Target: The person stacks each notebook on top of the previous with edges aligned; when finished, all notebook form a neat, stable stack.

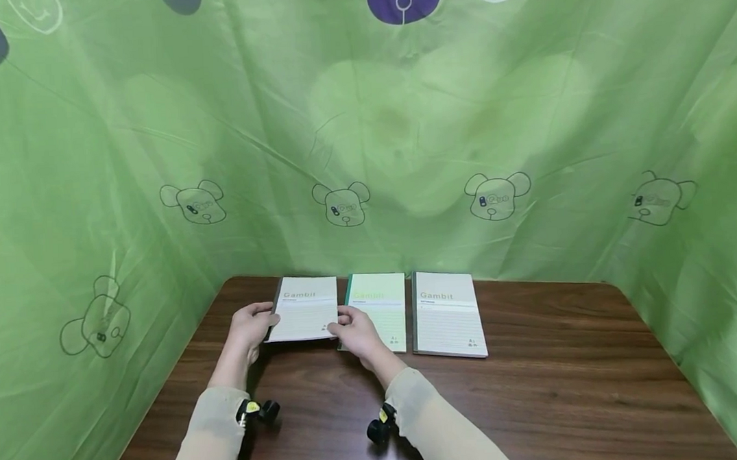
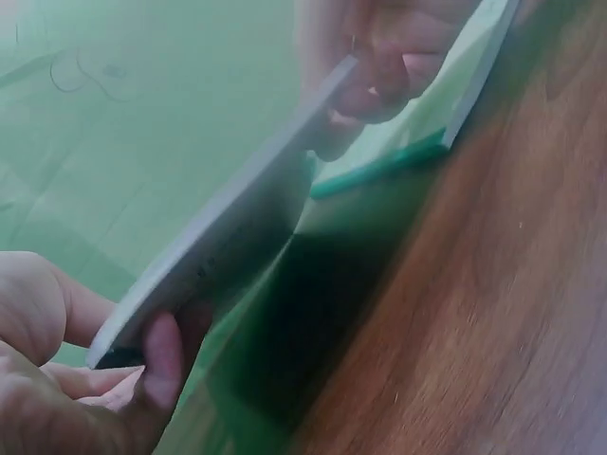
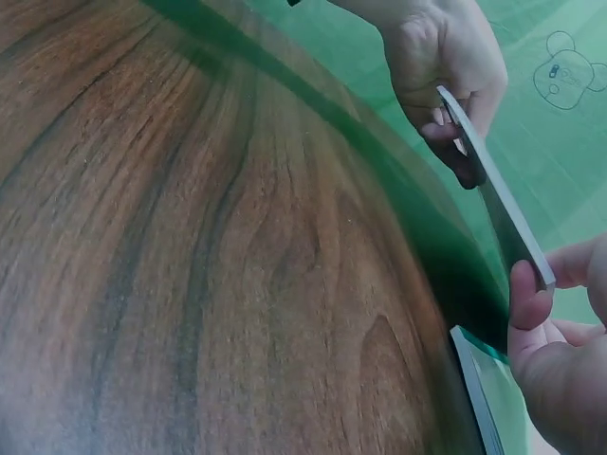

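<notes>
Both hands hold a white "Gambit" notebook (image 1: pixel 307 311) with a dark spine, raised above the table in the wrist views. My left hand (image 1: pixel 249 329) pinches its spine side, thumb on the cover and fingers beneath. On the opposite edge, my right hand (image 1: pixel 359 333) grips near the lower corner. In the left wrist view the notebook (image 2: pixel 228 213) is seen edge-on, tilted, its underside showing. A green-tinted notebook (image 1: pixel 381 318) with a green spine lies right beside it, partly covered by the right hand. Farther right lies another white notebook (image 1: pixel 448 316) with a grey spine.
The brown wood-grain table (image 1: pixel 548 373) has rounded far corners. A green curtain (image 1: pixel 265 125) with bear-face drawings hangs behind it and along both sides. Each sleeve cuff carries a small black wrist camera (image 1: pixel 380 425).
</notes>
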Demonstrator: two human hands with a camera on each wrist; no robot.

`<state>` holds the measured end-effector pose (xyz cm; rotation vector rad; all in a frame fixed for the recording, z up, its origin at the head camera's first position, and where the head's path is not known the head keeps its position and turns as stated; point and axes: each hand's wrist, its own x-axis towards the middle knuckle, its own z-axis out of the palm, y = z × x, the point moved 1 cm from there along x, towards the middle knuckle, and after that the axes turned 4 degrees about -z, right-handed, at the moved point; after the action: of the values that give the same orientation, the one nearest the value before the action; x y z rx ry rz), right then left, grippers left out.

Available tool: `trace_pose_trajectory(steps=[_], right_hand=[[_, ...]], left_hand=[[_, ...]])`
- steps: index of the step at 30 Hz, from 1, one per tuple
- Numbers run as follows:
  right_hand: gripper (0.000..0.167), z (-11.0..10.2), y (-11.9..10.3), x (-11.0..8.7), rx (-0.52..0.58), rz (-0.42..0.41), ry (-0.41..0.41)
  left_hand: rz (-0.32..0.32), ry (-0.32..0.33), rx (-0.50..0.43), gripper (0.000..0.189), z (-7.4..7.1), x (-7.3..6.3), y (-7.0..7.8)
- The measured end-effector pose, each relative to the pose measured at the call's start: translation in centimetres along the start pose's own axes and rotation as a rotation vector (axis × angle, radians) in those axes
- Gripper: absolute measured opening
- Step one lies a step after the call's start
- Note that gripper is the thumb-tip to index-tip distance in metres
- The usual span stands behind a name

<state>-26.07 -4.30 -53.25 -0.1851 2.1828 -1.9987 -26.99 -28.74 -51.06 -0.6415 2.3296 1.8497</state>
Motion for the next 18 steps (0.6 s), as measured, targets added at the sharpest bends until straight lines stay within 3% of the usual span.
trace_pose_trajectory(steps=[5, 10, 18], right_hand=[[0.064, -0.9, -0.5, -0.6, -0.007, 0.014, 0.011], [0.069, -2.6, -0.8, -1.3, 0.037, 0.007, 0.013], [0.072, -6.6, -0.6, -2.3, 0.034, -0.019, 0.058]], left_hand=[[0.039, -0.004, -0.060, 0.055, 0.7, -0.5, 0.4], [0.053, -0.011, -0.054, 0.054, 1.8, -1.0, 1.0], [0.083, -0.071, -0.109, 0.049, 5.0, -1.8, 2.3]])
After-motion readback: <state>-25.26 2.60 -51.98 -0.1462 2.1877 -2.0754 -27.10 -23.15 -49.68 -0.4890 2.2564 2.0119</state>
